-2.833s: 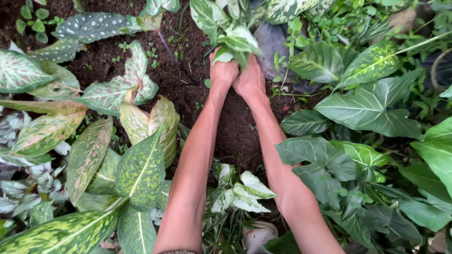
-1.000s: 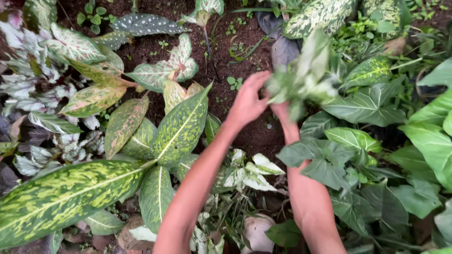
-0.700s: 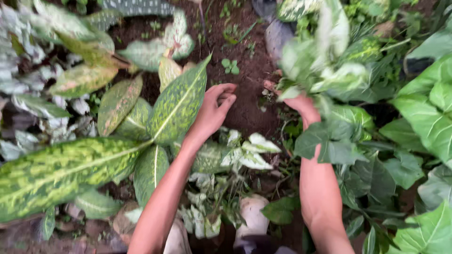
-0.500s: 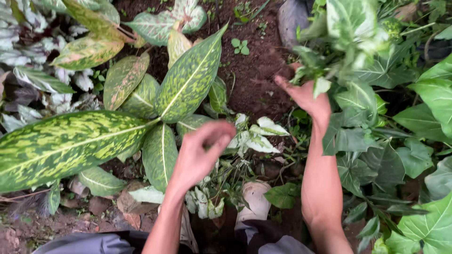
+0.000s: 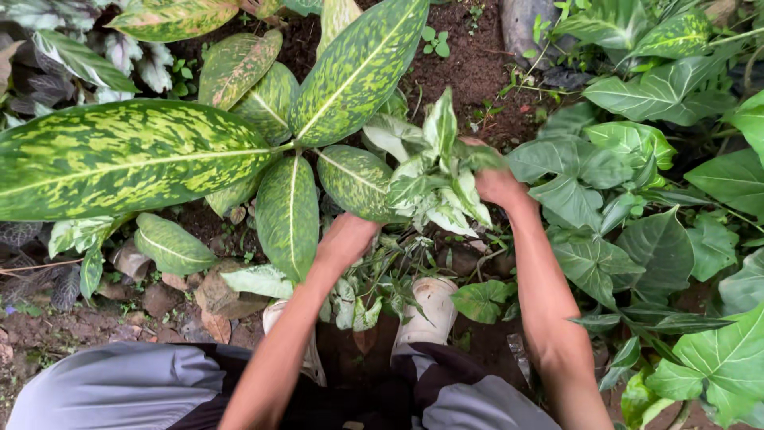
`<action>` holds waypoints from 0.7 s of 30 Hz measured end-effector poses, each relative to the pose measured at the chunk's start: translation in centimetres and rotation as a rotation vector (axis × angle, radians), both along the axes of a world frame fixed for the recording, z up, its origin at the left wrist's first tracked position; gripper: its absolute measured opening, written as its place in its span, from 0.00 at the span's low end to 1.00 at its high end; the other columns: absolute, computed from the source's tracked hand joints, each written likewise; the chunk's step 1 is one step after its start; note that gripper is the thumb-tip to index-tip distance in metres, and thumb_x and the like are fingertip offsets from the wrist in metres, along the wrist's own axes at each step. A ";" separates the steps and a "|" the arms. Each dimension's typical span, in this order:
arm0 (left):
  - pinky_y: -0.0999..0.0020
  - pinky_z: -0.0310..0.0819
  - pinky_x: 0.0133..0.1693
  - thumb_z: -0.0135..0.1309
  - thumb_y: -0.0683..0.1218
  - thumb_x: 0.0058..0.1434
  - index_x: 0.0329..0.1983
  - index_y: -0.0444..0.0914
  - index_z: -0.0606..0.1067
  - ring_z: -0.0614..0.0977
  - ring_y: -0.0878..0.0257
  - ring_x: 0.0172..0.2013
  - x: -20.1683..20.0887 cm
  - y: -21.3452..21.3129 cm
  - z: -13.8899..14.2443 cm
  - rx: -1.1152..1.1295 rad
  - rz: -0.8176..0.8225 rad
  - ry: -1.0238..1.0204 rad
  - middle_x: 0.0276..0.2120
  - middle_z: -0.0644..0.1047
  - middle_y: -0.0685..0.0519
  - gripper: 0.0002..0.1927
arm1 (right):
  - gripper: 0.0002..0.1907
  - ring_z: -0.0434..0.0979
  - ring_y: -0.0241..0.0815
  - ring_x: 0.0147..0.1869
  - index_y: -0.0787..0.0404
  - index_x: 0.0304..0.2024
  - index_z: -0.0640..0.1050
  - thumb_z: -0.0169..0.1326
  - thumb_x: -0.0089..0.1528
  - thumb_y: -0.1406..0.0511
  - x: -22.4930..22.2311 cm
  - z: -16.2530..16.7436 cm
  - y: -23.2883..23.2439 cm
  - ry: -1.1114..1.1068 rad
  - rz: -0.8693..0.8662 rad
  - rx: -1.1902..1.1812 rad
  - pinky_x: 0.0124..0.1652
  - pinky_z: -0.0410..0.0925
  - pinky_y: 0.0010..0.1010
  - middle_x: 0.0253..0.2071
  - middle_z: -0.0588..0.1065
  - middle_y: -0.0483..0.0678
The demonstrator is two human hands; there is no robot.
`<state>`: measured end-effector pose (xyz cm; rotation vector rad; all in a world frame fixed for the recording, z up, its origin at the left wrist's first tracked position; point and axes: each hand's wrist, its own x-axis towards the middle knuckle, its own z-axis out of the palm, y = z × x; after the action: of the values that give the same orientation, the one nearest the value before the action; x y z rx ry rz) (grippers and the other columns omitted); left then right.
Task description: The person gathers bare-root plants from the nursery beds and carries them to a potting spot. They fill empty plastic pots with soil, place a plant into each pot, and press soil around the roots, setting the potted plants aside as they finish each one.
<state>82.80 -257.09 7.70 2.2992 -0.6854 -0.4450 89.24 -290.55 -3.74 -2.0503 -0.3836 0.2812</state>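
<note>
My right hand [image 5: 500, 188] is closed around the base of a small plant with pale green and white leaves [image 5: 436, 177], held above the dark soil [image 5: 469, 72]. My left hand [image 5: 347, 239] is lower and nearer to me. It reaches down to a bunch of similar pale-leaved plants [image 5: 360, 296] lying between my boots. Its fingers are curled and partly hidden by leaves, so its grip is unclear. A large yellow-speckled green plant [image 5: 294, 143] spreads just left of both hands.
My white boots [image 5: 434, 306] and grey trouser legs [image 5: 111, 390] are at the bottom. Broad green leaves [image 5: 637, 183] crowd the right side. Striped and speckled foliage [image 5: 79, 56] fills the upper left. Dry leaves and stones [image 5: 215, 299] lie by the left boot.
Both hands were at the soil farther ahead. The right hand has since lifted the pale plant and brought it closer. The left hand has let go and dropped to the bunch by my boots.
</note>
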 end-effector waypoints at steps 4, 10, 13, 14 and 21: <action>0.48 0.71 0.58 0.31 0.46 0.67 0.76 0.55 0.60 0.77 0.42 0.56 2.6 -1.9 -2.2 0.451 -0.416 0.426 0.65 0.69 0.43 0.33 | 0.29 0.67 0.47 0.70 0.57 0.62 0.74 0.62 0.57 0.71 -0.2 2.0 -0.1 -0.082 -0.065 0.079 0.68 0.62 0.43 0.64 0.71 0.55; 0.42 0.53 0.66 0.28 0.62 0.71 0.75 0.37 0.59 0.68 0.44 0.65 3.6 -5.2 0.1 1.344 -1.614 -1.702 0.66 0.67 0.35 0.36 | 0.32 0.63 0.53 0.75 0.53 0.64 0.76 0.55 0.55 0.70 0.7 6.7 2.3 -0.059 0.244 -0.224 0.62 0.62 0.49 0.68 0.72 0.49; 0.43 0.54 0.66 0.29 0.61 0.71 0.77 0.42 0.58 0.68 0.45 0.66 3.4 -5.9 1.5 1.305 -1.462 -1.428 0.66 0.67 0.38 0.35 | 0.25 0.66 0.54 0.72 0.54 0.57 0.78 0.58 0.55 0.67 1.5 7.6 4.4 -0.055 0.226 -0.448 0.57 0.66 0.49 0.62 0.76 0.45; 0.44 0.54 0.66 0.30 0.61 0.71 0.77 0.43 0.58 0.68 0.45 0.66 3.3 -6.1 1.8 1.288 -1.425 -1.352 0.66 0.67 0.38 0.35 | 0.23 0.67 0.54 0.70 0.55 0.52 0.79 0.61 0.53 0.65 1.7 7.6 4.8 -0.058 0.214 -0.453 0.56 0.67 0.49 0.59 0.77 0.45; 0.47 0.56 0.67 0.33 0.61 0.69 0.80 0.55 0.56 0.67 0.47 0.68 2.8 -7.3 -1.0 0.797 -0.986 -0.213 0.68 0.66 0.44 0.34 | 0.16 0.74 0.52 0.43 0.60 0.51 0.77 0.59 0.62 0.63 1.1 3.9 3.4 0.230 0.006 -0.142 0.43 0.70 0.40 0.41 0.76 0.54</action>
<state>85.60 -264.35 6.68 2.5641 -2.0631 -1.0699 90.33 -287.19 0.18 -2.1269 -0.2334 0.5560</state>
